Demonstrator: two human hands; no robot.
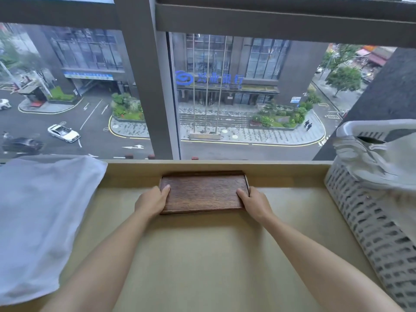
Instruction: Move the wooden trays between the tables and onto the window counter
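From the head view we look down along both of our bare forearms to a beige window counter (202, 255) that runs up to the glass. A dark wooden tray (203, 191) lies flat on the counter, near its far edge and just short of the low lip under the window, about midway between the things at either side. Our left hand (151, 202) clasps the tray's left short end, thumb laid on the top surface near the far corner, the other fingers hidden under or behind the edge. Our right hand (255, 203) clasps the right short end in the same way, thumb on top. Both hands are closed around the tray; we cannot tell whether it rests fully on the counter or is lifted slightly.

To the left, a white pillow (42, 217) lies on the counter, well apart from the tray. To the right stands a white perforated laundry basket (373, 221) with white cloth (371, 161) draped over its rim. Beyond the glass, a street with cars and a building with blue signage lie far below.
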